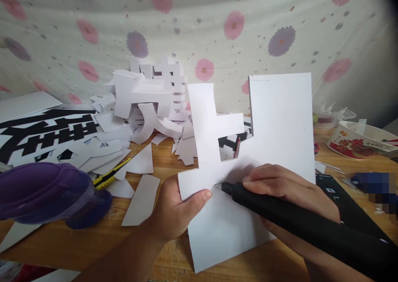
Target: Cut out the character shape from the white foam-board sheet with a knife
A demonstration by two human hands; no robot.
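A white board (280,120), partly cut into a character-like shape with an opening in its middle, is held up over the wooden table. My left hand (180,211) grips its lower left edge, thumb on the front face. In my right hand (289,186) is a thick black pen-like cutter (289,224). The cutter's fine tip touches the board just right of my left thumb. Part of my right hand lies hidden behind the cutter.
Cut white shapes (146,95) stand in a pile behind the board. A purple container (46,191) and a yellow-black knife (112,174) are at left. Black-printed sheets (59,137) lie beyond. At right are a paper bowl (357,139) and a dark flat device (345,199).
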